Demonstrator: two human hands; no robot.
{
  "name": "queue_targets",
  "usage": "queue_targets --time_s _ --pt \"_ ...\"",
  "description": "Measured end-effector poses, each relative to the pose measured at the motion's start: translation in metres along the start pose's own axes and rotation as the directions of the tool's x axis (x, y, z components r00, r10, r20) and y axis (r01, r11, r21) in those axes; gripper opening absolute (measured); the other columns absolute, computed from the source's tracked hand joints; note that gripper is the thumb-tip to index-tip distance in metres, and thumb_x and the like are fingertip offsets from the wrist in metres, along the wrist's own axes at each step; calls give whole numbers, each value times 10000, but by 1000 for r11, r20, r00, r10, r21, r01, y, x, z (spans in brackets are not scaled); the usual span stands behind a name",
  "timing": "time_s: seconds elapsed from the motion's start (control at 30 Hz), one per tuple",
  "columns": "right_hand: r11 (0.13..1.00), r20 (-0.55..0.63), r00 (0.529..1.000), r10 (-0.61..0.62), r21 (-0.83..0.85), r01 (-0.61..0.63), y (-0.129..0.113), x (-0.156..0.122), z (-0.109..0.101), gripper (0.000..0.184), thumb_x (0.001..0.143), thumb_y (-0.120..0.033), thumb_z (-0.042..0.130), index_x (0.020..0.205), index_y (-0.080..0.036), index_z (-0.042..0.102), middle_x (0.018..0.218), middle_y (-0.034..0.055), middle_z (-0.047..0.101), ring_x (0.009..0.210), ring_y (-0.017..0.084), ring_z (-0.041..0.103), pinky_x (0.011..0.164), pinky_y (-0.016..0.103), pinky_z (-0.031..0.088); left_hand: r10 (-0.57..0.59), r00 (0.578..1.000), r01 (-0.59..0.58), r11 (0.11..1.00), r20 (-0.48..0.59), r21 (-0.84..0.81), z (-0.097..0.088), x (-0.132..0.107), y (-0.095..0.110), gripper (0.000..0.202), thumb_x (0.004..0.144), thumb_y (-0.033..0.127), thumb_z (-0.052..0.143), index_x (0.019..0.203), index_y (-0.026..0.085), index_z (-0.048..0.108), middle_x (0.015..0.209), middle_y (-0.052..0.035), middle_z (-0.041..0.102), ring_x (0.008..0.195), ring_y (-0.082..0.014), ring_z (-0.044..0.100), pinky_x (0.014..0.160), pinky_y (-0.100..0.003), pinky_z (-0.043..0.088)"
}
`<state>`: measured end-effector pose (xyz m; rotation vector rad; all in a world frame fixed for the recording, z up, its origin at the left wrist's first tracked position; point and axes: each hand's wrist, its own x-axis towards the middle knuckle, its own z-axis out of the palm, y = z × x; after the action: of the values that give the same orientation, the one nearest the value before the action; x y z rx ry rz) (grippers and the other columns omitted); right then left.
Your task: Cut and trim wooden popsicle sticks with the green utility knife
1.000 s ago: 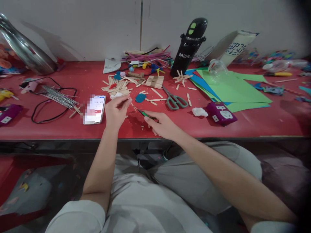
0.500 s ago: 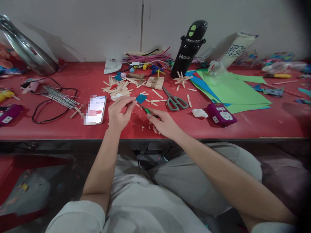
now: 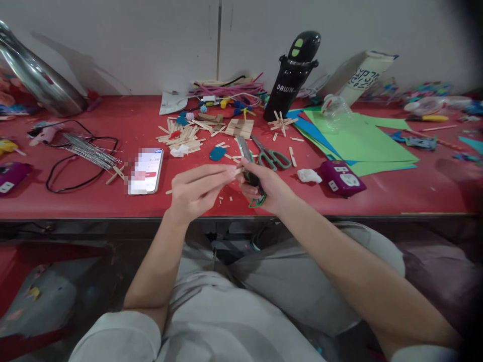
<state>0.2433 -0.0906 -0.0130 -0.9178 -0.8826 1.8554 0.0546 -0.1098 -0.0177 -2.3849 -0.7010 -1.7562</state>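
Observation:
My left hand (image 3: 199,188) is closed in a pinch, its fingertips on a small piece of wooden craft stick (image 3: 238,171). My right hand (image 3: 266,186) is wrapped round a black and green utility knife (image 3: 252,179), whose wide blade points up and away over the table. The fingertips of both hands meet beside the knife handle, and they hide most of the stick piece. Just beyond them a dark blue flat piece (image 3: 218,153) lies on the red table (image 3: 204,203). Grey-handled scissors (image 3: 273,157) rest to the right of the blade.
Loose craft sticks (image 3: 184,136) and a joined stick panel (image 3: 241,128) lie behind my hands. A lit phone (image 3: 147,171) is at left. To the right are white wadding (image 3: 309,175), a purple box (image 3: 342,178), green paper sheets (image 3: 377,141) and a black bottle (image 3: 289,80).
Both hands have come closer together. My left hand moved right and nearer me, off the blue piece. The knife has swung from pointing left to pointing away, with its blade now plainly visible.

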Motion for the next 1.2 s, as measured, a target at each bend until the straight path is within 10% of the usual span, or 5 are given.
queue_targets --time_s 1.2 --pt "974 76 984 -161 -147 170 -11 -15 4 408 698 -513 835 681 -208 564 524 -74 462 410 47 319 372 209 228 166 985 -160 982 53 -106 5 16 33 256 898 48 667 1032 250 751 1082 5 798 1009 -154 763 896 -267 673"
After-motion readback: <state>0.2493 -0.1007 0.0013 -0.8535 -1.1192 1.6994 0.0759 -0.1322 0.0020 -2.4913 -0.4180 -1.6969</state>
